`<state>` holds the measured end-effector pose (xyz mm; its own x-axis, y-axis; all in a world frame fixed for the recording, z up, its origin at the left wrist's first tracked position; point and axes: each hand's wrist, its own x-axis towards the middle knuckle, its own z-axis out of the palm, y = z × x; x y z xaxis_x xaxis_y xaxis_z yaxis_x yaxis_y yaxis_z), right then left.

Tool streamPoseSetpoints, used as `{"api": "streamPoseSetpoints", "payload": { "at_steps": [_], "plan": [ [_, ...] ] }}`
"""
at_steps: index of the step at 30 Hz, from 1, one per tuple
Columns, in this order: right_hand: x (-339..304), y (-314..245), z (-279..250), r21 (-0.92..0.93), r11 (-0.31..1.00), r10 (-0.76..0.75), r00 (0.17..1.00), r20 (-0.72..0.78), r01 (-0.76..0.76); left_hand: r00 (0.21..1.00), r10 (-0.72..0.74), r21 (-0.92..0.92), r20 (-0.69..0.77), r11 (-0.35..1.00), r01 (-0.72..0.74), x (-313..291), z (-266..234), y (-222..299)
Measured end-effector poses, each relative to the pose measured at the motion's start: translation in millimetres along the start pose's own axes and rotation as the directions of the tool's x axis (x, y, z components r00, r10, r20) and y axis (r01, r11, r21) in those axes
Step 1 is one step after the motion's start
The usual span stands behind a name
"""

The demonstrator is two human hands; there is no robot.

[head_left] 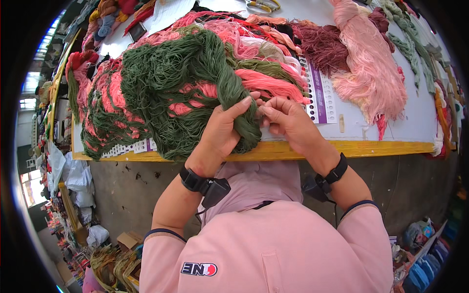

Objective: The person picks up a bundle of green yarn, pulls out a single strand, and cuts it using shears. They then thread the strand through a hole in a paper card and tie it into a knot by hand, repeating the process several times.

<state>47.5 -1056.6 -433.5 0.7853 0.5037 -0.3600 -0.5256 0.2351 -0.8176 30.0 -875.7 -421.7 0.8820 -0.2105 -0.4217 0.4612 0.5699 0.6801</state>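
Note:
A big bundle of dark green yarn lies at the table's near edge, with a thick strand of it curving down toward me. My left hand is wrapped round that strand, thumb on top. Close against it, my right hand has its thumb and fingertips pinched together beside the yarn. What sits between those fingertips is too small to make out. Bright pink yarn lies just beyond the hands, and more pink shows through the green bundle.
White-and-purple punched cards lie under the yarns. To the right are a maroon bundle and a long pale pink hank. Scissors rest at the far edge. A yellow strip runs along the table's front. White plastic bags stand at left.

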Motion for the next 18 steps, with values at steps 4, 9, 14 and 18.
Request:
{"api": "streamPoseSetpoints", "payload": {
  "at_steps": [4,9,14,18],
  "plan": [
    [-1.4,3.9,-2.8,0.162,0.987,-0.001,1.0,0.029,-0.004,0.996,0.003,-0.051,0.094,0.999,0.002,2.7,-3.2,0.4],
    [-3.1,2.0,-2.6,0.11,0.994,-0.005,0.999,0.043,0.0,0.996,-0.015,-0.02,0.093,1.0,0.017,1.2,-6.4,3.3],
    [-6.0,-1.4,2.2,0.022,0.999,-0.033,0.999,0.015,0.033,0.999,-0.018,-0.013,0.042,1.0,0.018,-0.9,-8.4,5.2],
    [-6.5,1.4,1.1,0.024,0.998,-0.055,0.998,0.034,0.054,1.0,0.018,-0.017,0.004,1.0,-0.018,-2.8,-4.7,7.5]
  ]
}}
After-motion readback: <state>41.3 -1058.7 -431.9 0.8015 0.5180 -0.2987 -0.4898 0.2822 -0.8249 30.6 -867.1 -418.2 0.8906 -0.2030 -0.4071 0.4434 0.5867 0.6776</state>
